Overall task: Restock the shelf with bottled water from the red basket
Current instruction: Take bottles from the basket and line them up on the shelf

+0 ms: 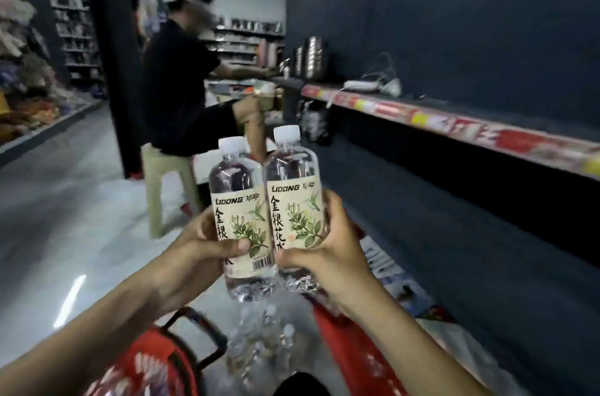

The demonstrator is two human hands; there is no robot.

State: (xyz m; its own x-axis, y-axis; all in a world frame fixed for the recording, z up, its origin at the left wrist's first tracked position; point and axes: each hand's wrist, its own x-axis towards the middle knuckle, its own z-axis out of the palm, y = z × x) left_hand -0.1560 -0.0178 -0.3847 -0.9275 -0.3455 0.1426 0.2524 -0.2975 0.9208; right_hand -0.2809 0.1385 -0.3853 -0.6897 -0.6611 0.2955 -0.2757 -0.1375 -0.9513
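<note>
Two bottles are held upright and side by side above the red basket [349,350], with their sides touching at label height. The left grip [201,249] is closed round the lower half of the left bottle [238,197]: the thumb lies across the front of the label and the fingers wrap behind it. The right grip [328,252] is closed in the same way round the lower half of the right bottle [293,181], thumb on the front, fingertips showing at the right edge of the label. Each bottle has a white cap, clear contents and a cream label printed with green leaves and a bird. The basket stands on the floor [65,207] directly below both grips; its black handle [194,335] lies at the left rim, and more bottles [263,340] of the same kind lie inside, blurred. The shelf [454,127] runs along the dark wall at right, its front edge carrying a red and yellow strip. Both held bottles are apart from the shelf, to its left and lower in view. Metal containers [311,58] and a white cable [373,84] rest on the far end of the shelf. A second person [181,77] sits on a stool [162,187] beyond the bottles.
</note>
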